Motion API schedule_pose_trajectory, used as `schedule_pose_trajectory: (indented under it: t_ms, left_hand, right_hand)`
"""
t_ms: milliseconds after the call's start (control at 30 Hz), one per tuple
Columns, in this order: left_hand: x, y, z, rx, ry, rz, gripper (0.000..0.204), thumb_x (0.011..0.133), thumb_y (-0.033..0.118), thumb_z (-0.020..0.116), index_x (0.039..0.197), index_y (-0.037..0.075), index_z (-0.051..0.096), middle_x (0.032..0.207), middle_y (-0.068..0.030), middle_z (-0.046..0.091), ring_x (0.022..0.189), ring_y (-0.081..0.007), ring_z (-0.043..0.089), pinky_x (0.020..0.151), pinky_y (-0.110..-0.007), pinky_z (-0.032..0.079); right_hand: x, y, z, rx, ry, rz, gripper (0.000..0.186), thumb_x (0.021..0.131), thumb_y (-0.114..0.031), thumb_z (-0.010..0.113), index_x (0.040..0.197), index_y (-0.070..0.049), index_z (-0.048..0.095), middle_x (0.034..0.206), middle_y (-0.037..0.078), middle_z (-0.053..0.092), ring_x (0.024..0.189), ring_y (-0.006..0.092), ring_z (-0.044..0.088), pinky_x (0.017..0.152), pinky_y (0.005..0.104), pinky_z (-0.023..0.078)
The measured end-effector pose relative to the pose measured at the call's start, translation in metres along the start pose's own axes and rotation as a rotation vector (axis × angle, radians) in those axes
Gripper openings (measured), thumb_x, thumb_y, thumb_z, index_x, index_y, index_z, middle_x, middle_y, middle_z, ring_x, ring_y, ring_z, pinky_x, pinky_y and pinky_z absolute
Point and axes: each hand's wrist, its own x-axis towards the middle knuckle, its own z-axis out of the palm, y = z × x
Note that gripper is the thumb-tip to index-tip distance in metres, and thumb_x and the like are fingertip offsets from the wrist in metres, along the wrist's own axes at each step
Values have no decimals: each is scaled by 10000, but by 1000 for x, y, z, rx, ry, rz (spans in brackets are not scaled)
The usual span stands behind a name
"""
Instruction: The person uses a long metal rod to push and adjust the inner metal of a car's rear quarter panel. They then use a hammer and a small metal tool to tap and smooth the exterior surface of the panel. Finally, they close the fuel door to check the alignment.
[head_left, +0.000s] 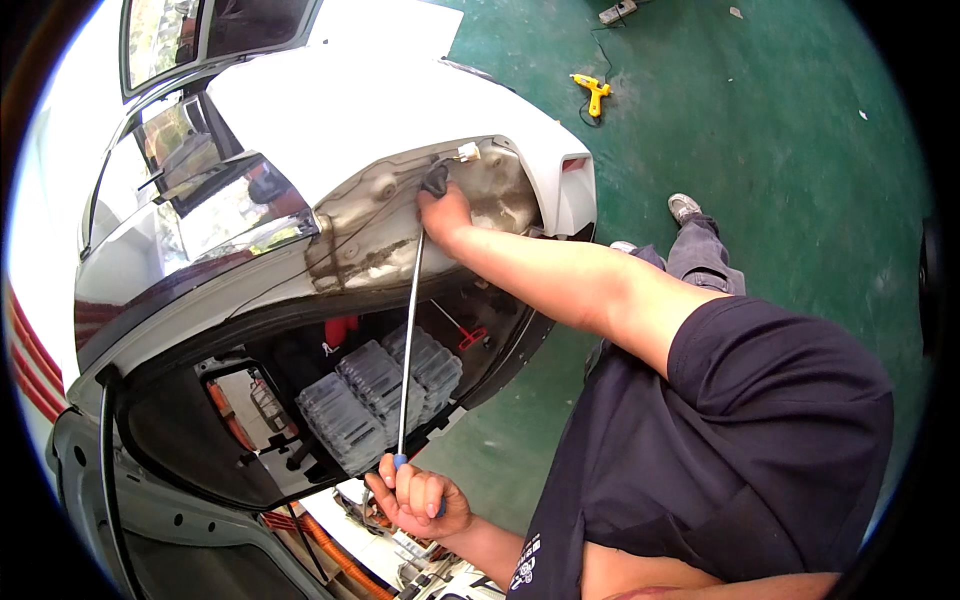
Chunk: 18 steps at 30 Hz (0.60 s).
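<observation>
My left hand [418, 503] is closed round the blue handle of a long screwdriver [411, 335]. Its thin silver shaft rises across the open boot to my right hand [446, 212]; the tip is hidden there. That hand is closed on a black, soft-looking piece [435, 178], whose exact kind I cannot tell. It lies against the bare, dirty metal recess [375, 215] at the car's rear corner. A white plug connector [468, 152] on a wire sits just beyond the black piece.
Inside the boot stand grey ribbed plastic packs [375, 390] beside a red-handled tool [472, 338]. The opened tailgate [75, 480] is at lower left, the white body panel [400, 100] above the recess. A yellow glue gun [594, 92] and power strip [618, 12] lie on the green floor [800, 130].
</observation>
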Motion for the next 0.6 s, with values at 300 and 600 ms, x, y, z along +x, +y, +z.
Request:
schedule_pose_trajectory:
  t_ms: [300,600]
  left_hand:
    - [2,-11,13,-37,33,87,490,1101,525,422,1057,39,461,713,-17,430,587,-139,453,675,-343,446]
    - [8,-8,3,38,-22,15,416,1133,439,365,1013,48,441,702,-14,399,544,-124,404,631,-328,418]
  right_hand:
    - [-5,-17,-8,59,-21,115,230,908,-194,652,1038,-11,602,834,107,689,718,218,645,647,383,504]
    - [5,-1,2,34,16,47,224,925,-191,649,1060,-15,618,902,105,692,801,219,647,731,377,510]
